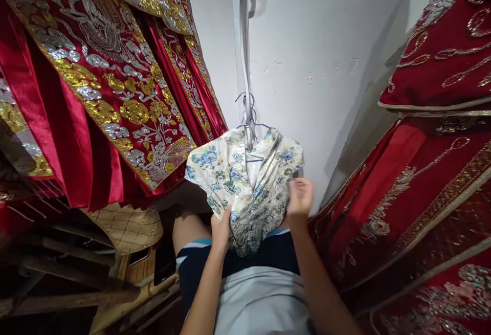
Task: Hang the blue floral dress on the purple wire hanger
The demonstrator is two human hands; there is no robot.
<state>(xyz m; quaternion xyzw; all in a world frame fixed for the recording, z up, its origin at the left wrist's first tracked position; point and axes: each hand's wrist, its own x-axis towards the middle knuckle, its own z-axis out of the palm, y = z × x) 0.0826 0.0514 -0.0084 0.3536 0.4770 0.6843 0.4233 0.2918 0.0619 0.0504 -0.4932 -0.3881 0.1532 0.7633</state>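
Note:
A short-sleeved floral blouse (233,171), white with blue and green flowers, hangs in front of me on a thin purple hanger (252,107). The blouse has a V-shaped front opening, and its lower part is bunched above my lap. My left hand (221,228) grips the cloth at the lower left side, thumb on top. Beside the right sleeve is my right hand (301,198), its fingers bent and slightly blurred. Whether it pinches the cloth edge there I cannot tell.
A pale strap or pole (245,33) runs down the white wall (314,28) to the hanger. Red garments with gold and silver sequins (134,112) hang at left, and more beaded red garments (433,166) at right. A quilted cream seat (128,227) and wooden bars stand lower left.

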